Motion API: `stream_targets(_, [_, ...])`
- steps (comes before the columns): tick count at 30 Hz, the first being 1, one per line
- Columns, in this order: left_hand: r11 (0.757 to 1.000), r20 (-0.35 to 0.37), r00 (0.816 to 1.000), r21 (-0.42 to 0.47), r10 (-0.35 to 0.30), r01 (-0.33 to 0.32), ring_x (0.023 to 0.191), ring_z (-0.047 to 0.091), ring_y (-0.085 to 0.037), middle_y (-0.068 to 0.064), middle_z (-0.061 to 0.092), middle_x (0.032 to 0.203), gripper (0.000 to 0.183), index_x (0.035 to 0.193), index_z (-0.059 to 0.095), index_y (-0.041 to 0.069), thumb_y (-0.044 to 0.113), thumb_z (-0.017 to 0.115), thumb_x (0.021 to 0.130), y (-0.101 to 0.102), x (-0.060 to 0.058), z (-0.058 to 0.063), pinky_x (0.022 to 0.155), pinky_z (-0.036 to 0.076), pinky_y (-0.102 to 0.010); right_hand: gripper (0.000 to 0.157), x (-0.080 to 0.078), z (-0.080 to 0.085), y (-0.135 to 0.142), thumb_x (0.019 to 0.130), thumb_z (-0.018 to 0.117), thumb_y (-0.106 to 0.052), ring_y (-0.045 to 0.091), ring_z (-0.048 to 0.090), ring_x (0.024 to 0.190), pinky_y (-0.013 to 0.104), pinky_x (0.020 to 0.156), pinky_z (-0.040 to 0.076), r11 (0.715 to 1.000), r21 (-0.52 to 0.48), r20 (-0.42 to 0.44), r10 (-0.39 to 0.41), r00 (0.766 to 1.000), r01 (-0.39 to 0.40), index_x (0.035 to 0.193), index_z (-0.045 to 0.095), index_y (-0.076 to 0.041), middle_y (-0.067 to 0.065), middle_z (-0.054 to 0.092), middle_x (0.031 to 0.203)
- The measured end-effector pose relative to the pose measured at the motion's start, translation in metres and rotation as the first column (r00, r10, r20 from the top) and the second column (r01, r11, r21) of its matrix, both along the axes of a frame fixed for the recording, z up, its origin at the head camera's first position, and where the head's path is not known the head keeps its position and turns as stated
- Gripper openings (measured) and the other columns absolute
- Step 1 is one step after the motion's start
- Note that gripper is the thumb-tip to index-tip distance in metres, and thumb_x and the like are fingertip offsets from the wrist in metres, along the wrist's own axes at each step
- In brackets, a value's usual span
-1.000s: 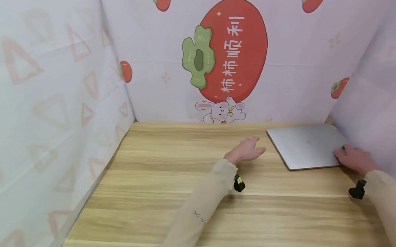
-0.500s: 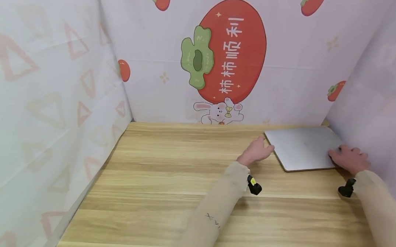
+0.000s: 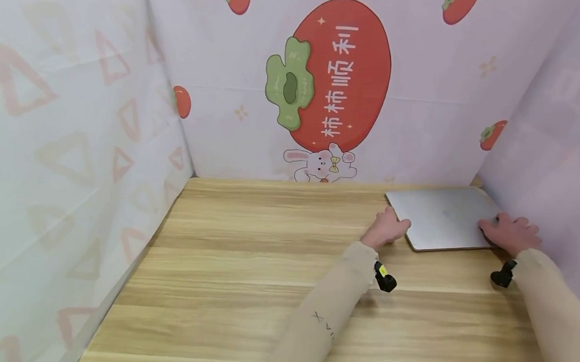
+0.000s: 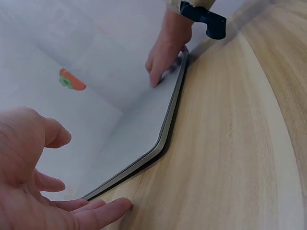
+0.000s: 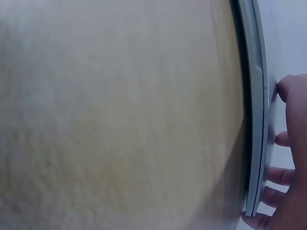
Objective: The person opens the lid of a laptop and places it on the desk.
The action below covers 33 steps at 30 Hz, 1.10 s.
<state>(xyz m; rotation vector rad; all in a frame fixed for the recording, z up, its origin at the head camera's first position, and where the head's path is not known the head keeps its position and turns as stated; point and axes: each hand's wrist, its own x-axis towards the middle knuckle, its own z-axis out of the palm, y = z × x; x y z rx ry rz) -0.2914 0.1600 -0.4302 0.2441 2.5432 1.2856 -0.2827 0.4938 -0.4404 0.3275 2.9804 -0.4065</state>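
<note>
A closed, silver-grey laptop [image 3: 442, 217] lies flat at the far right of the table [image 3: 234, 237], a slim slab with rounded corners and a smooth metal-looking lid. The tabletop is pale wood grain, streaked in yellow and brown bands. Cloth-like walls stand round it on three sides: the left wall [image 3: 74, 131] is whitish and creased, with faded pink triangles, while the back wall [image 3: 229, 135] and right wall [image 3: 555, 131] look pinkish. On the back one I see a big red fruit print [image 3: 374, 64] with a rounded green leaf cap and white characters, and a rabbit print [image 3: 320, 164] under it.

The person's right hand [image 3: 513, 233] grips the laptop near its front right corner, thumb on the lid and fingers bent over the right edge. The left hand [image 3: 386, 228] is at the opposite edge, thumb held apart from loosely stretched fingers; it seems close enough to touch, though from here I can't be sure of contact. Both arms wear beige sleeves [image 3: 320, 309], with a small black device [image 3: 504, 274] at each wrist.
</note>
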Motion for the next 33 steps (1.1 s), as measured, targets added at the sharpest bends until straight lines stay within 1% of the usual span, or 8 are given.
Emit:
stream_targets(5, [0.995, -0.038, 0.994, 0.002, 0.101, -0.101, 0.089, 0.049, -0.018, -0.01, 0.044, 0.13, 0.059, 0.137, 0.038, 0.012, 0.043, 0.051, 0.089, 0.004, -0.005, -0.008, 0.073, 0.042, -0.028, 0.095, -0.001, 0.001, -0.001, 0.087, 0.028, -0.068, 0.057, 0.024, 0.082, 0.056, 0.058, 0.028, 1.0, -0.029, 0.024, -0.012, 1.0, 0.012, 0.134, 0.015, 0.014, 0.054, 0.017, 0.109])
stream_targets(10, [0.985, -0.001, 0.986, 0.03, 0.168, -0.167, 0.078, 0.05, -0.019, -0.009, 0.046, 0.126, 0.056, 0.137, 0.039, 0.014, 0.038, 0.053, 0.088, 0.004, -0.009, -0.011, 0.06, 0.041, -0.029, 0.1, -0.007, 0.003, -0.006, 0.086, 0.028, -0.07, 0.056, 0.027, 0.084, 0.054, 0.061, 0.031, 0.999, -0.032, 0.045, -0.008, 0.999, 0.01, 0.135, 0.014, 0.015, 0.054, 0.018, 0.109])
stream_targets(12, [0.987, -0.003, 0.988, 0.037, 0.157, -0.157, 0.08, 0.05, -0.018, -0.007, 0.047, 0.127, 0.055, 0.136, 0.04, 0.012, 0.037, 0.053, 0.089, 0.005, -0.01, -0.01, 0.061, 0.041, -0.029, 0.1, -0.008, 0.005, -0.007, 0.086, 0.029, -0.07, 0.053, 0.027, 0.082, 0.052, 0.06, 0.03, 0.999, -0.04, 0.036, -0.012, 0.999, 0.014, 0.134, 0.014, 0.016, 0.053, 0.019, 0.107])
stream_targets(17, [0.99, -0.033, 0.99, 0.015, 0.137, -0.137, 0.098, 0.049, -0.013, -0.006, 0.05, 0.126, 0.05, 0.13, 0.045, 0.009, 0.037, 0.054, 0.089, 0.009, -0.01, -0.005, 0.074, 0.042, -0.026, 0.099, -0.007, 0.007, -0.007, 0.086, 0.033, -0.068, 0.051, 0.024, 0.082, 0.052, 0.063, 0.028, 0.998, -0.056, -0.004, -0.011, 1.0, 0.011, 0.133, 0.017, 0.018, 0.054, 0.019, 0.105])
stream_targets(21, [0.99, -0.025, 0.99, 0.011, 0.141, -0.141, 0.088, 0.049, -0.014, -0.006, 0.054, 0.119, 0.046, 0.125, 0.048, 0.007, 0.032, 0.056, 0.088, 0.01, -0.011, -0.005, 0.07, 0.042, -0.027, 0.102, -0.007, 0.002, -0.005, 0.086, 0.034, -0.069, 0.051, 0.024, 0.082, 0.053, 0.064, 0.028, 0.998, -0.063, -0.007, 0.005, 1.0, -0.006, 0.133, 0.015, 0.019, 0.056, 0.018, 0.107])
stream_targets(25, [0.989, -0.054, 0.99, -0.06, 0.132, -0.135, 0.085, 0.051, -0.016, -0.007, 0.057, 0.113, 0.043, 0.123, 0.05, 0.007, 0.029, 0.058, 0.086, 0.01, -0.012, -0.005, 0.068, 0.043, -0.027, 0.105, -0.008, -0.002, -0.004, 0.086, 0.035, -0.069, 0.052, 0.024, 0.084, 0.054, 0.066, 0.027, 0.997, -0.075, -0.002, 0.024, 1.0, -0.024, 0.133, 0.013, 0.022, 0.057, 0.018, 0.111])
stream_targets(30, [0.972, -0.083, 0.992, -0.207, 0.093, -0.109, 0.105, 0.052, -0.02, -0.008, 0.054, 0.117, 0.043, 0.123, 0.049, 0.01, 0.023, 0.061, 0.084, 0.011, -0.011, -0.005, 0.081, 0.044, -0.028, 0.106, -0.006, -0.004, -0.005, 0.086, 0.036, -0.068, 0.053, 0.023, 0.087, 0.055, 0.069, 0.026, 0.996, -0.085, -0.002, 0.024, 1.0, -0.024, 0.132, 0.012, 0.024, 0.056, 0.019, 0.113])
stream_targets(33, [0.958, -0.122, 0.99, -0.267, 0.077, -0.107, 0.105, 0.051, -0.021, -0.008, 0.053, 0.114, 0.036, 0.115, 0.053, 0.011, 0.02, 0.063, 0.081, 0.013, -0.011, -0.008, 0.084, 0.043, -0.027, 0.105, -0.003, -0.005, -0.005, 0.086, 0.036, -0.068, 0.052, 0.023, 0.087, 0.055, 0.069, 0.026, 0.996, -0.093, 0.0, 0.019, 1.0, -0.019, 0.132, 0.013, 0.024, 0.054, 0.02, 0.112])
